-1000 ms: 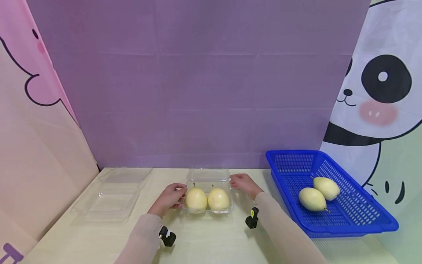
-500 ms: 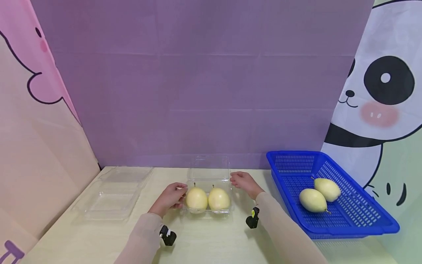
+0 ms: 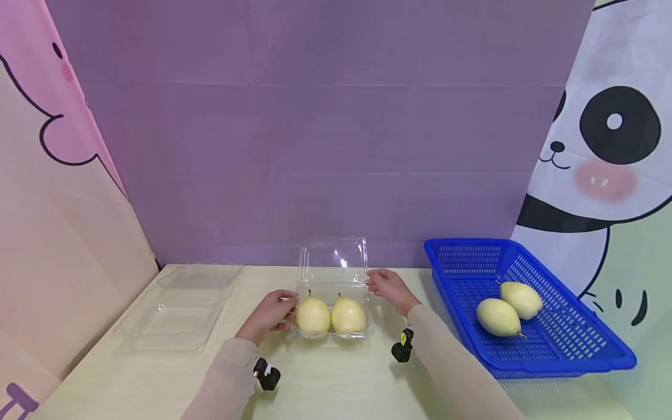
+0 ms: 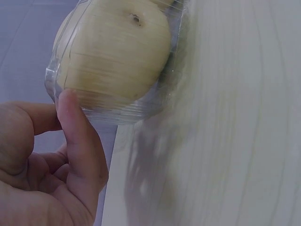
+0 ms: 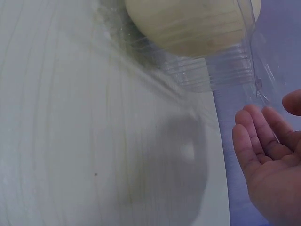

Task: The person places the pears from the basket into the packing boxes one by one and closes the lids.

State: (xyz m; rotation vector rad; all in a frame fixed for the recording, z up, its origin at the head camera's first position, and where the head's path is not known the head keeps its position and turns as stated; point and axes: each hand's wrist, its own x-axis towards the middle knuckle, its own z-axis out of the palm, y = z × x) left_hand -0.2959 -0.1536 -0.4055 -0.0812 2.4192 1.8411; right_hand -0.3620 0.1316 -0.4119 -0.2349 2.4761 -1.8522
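In the head view, two pale yellow pears [image 3: 312, 318] sit side by side, stems up, in a clear plastic clamshell box [image 3: 332, 336]. Its hinged lid [image 3: 333, 261] stands raised at the back. My left hand [image 3: 271, 315] pinches the box's left rim; the left wrist view shows a fingertip [image 4: 68, 100] against the ribbed wall. At the lid's right edge is my right hand [image 3: 389, 290]. Its fingers [image 5: 243, 141] are gently bent beneath the box's corner in the right wrist view, with the thumb apart from them. Contact with the transparent lid is hard to make out.
More clear clamshell packaging [image 3: 173, 318] lies unfolded on the table's left side. To the right, a blue plastic basket [image 3: 457, 318] holds two more pears [image 3: 497, 318]. A purple cloth [image 3: 336, 134] hangs behind the table's far edge.
The lid has swung up from lying back to nearly upright. My right hand has risen slightly with it; my left hand has stayed at the box's left side.
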